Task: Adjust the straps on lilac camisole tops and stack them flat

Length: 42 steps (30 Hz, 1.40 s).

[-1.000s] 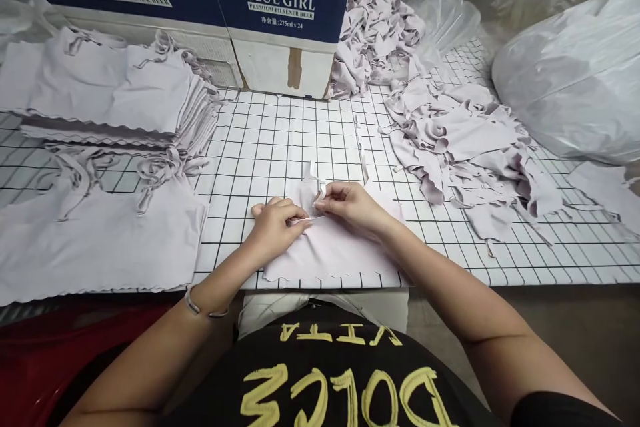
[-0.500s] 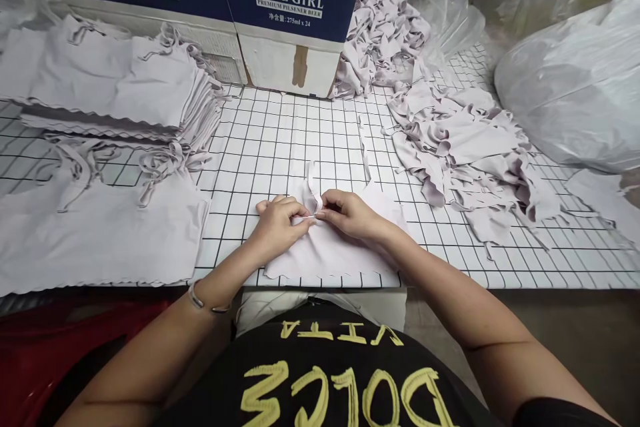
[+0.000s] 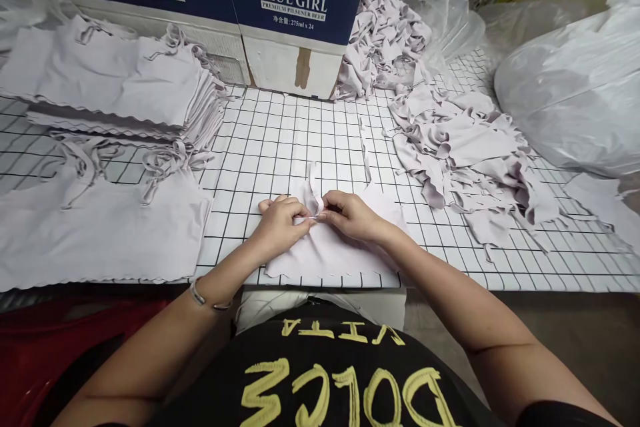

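Note:
A pale lilac camisole top lies flat at the table's front edge, its thin straps reaching away from me. My left hand pinches the top's upper edge between thumb and forefinger. Fingertips nearly touching it, my right hand is closed in a pinch on the same edge, near the base of the left strap. A thin pale strip shows between the two pinches; the fingers hide its detail. The other strap lies loose on the table.
Stacked lilac tops and another pile lie at left. A beer carton stands at the back. Heaped garments lie at right, more behind, beside a large plastic bag. The gridded tablecloth shows between.
My right hand has come down and left from the raised strap to the top's edge, meeting my left hand. A small white label that showed by the strap is now out of sight.

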{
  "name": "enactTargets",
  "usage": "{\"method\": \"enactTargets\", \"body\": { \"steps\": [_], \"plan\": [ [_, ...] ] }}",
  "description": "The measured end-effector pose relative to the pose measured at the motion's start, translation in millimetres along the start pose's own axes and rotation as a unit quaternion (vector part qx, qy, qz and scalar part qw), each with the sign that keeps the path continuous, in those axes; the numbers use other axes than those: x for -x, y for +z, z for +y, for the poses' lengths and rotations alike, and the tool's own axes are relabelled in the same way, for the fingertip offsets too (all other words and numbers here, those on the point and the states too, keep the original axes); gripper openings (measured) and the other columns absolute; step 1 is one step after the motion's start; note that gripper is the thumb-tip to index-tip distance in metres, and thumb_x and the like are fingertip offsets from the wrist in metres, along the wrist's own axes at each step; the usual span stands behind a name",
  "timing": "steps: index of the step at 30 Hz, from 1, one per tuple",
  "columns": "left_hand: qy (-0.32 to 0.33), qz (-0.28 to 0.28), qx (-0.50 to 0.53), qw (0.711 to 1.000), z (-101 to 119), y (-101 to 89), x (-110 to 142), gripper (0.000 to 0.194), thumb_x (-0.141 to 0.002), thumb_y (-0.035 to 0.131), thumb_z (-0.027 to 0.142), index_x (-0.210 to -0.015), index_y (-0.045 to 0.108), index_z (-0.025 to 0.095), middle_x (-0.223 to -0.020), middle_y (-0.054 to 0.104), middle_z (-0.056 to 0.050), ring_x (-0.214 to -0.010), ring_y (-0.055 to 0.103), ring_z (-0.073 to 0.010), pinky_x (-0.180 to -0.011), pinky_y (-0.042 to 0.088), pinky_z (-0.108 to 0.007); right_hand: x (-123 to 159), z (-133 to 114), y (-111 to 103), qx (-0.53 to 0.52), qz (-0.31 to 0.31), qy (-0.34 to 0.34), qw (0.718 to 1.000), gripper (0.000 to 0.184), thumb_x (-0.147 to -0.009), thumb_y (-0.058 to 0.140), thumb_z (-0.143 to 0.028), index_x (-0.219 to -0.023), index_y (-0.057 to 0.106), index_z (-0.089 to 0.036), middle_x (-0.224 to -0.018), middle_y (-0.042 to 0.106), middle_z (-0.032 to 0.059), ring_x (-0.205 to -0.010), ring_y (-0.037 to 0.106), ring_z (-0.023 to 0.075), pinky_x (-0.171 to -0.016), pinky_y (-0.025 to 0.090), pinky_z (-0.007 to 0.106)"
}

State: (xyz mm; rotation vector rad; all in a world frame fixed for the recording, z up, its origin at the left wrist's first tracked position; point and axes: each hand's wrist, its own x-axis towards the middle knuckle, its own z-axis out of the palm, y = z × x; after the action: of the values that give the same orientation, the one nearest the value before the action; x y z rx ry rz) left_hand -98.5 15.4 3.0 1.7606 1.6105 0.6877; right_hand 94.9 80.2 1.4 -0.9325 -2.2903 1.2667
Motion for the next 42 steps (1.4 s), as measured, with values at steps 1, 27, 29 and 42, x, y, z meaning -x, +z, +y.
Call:
{"method": "enactTargets", "body": {
  "steps": [1, 27, 29, 42],
  "plan": [
    [0.001, 0.001, 0.001, 1.0, -0.2, 0.0, 0.2, 0.012, -0.079, 0.068, 0.031, -0.071, 0.065, 0.022, -0.081, 0.068, 0.001, -0.089, 0.056, -0.0221, -0.089, 0.024, -0.043, -0.1, -0.2, 0.2, 0.004, 0.004, -0.001, 1.0, 0.016, -0.087, 0.058, -0.025, -0.075, 0.05, -0.019, -0.074, 0.052, -0.0002, -0.069, 0.047, 0.0161, -0.063, 0.036, 0.027],
    [0.004, -0.025, -0.037, 0.999, 1.9, 0.9, -5.8, 0.021, -0.078, 0.064, 0.025, -0.061, 0.054, 0.018, -0.07, 0.062, 0.001, -0.082, 0.053, -0.0209, -0.082, 0.025, -0.04, -0.8, -4.4, 25.4, 0.068, 0.082, -0.055, 0.993, 0.016, -0.084, 0.051, -0.013, -0.074, 0.042, -0.02, -0.073, 0.047, 0.0011, -0.069, 0.046, 0.0184, -0.063, 0.035, 0.029],
    [0.007, -0.025, -0.041, 0.999, -0.7, 0.6, -7.1, 0.024, -0.079, 0.063, 0.025, -0.06, 0.051, 0.017, -0.068, 0.061, 0.001, -0.081, 0.052, -0.0204, -0.081, 0.025, -0.039, -2.7, -7.6, 24.8, 0.036, 0.089, -0.024, 0.995, 0.016, -0.083, 0.054, -0.015, -0.071, 0.044, -0.02, -0.072, 0.048, 0.0007, -0.069, 0.046, 0.0178, -0.063, 0.035, 0.029],
    [0.075, 0.052, -0.294, 0.952, -10.8, -3.3, 50.3, 0.05, -0.09, 0.059, 0.044, -0.134, 0.05, 0.023, -0.144, 0.045, -0.015, -0.126, 0.042, -0.033, -0.099, 0.024, -0.051, -46.2, 6.3, 9.8, -0.153, 0.265, 0.066, 0.95, 0.03, -0.077, 0.063, -0.03, -0.093, 0.038, -0.023, -0.087, 0.06, 0.0024, -0.071, 0.054, 0.0187, -0.066, 0.044, 0.032]
  ]
}}
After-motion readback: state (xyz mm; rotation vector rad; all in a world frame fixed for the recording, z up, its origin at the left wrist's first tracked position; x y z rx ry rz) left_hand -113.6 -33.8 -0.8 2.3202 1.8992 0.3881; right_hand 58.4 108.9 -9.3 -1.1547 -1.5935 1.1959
